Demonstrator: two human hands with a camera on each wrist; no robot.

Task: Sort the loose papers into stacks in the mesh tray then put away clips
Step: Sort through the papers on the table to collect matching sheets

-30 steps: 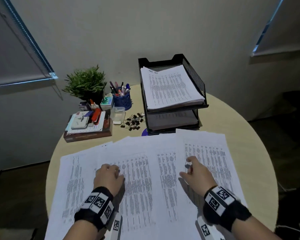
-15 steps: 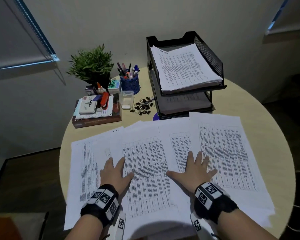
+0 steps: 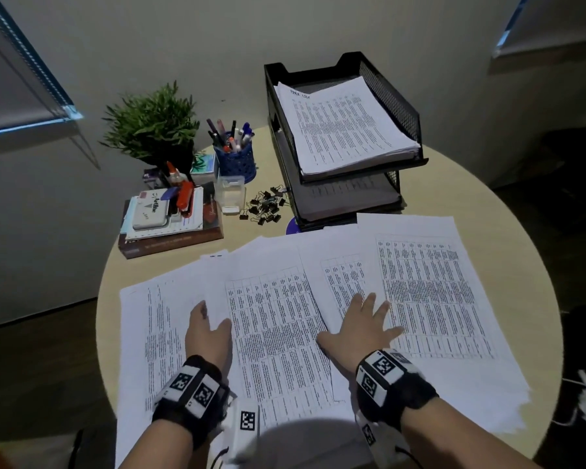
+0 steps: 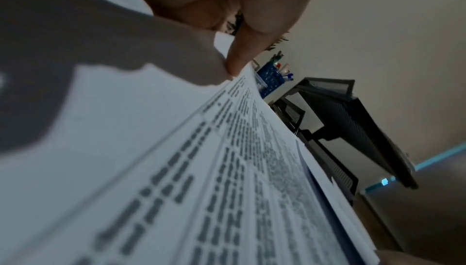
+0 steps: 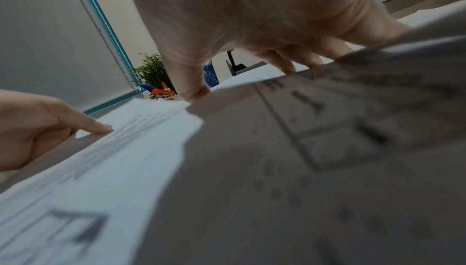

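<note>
Loose printed papers (image 3: 278,333) lie fanned across the front of the round table (image 3: 508,231). My left hand (image 3: 208,319) has its fingers slipped under the edge of one sheet, thumb on top; the left wrist view shows the thumb (image 4: 235,58) pinching that sheet. My right hand (image 3: 366,319) lies flat on the papers with fingers spread, palm (image 5: 252,20) down. The black two-tier mesh tray (image 3: 391,99) stands behind, with a paper stack (image 3: 342,126) in its top tier. A pile of black binder clips (image 3: 264,206) sits left of the tray.
A clear plastic box (image 3: 230,194) stands beside the clips. A blue pen cup (image 3: 236,157), a potted plant (image 3: 153,126) and a book (image 3: 170,240) stacked with stationery fill the back left. Papers overhang the table's front-right edge.
Both hands went from curled to flat on the papers. Since then my left fingers have slid under a sheet's edge, while the right hand stays spread. The head view has shifted.
</note>
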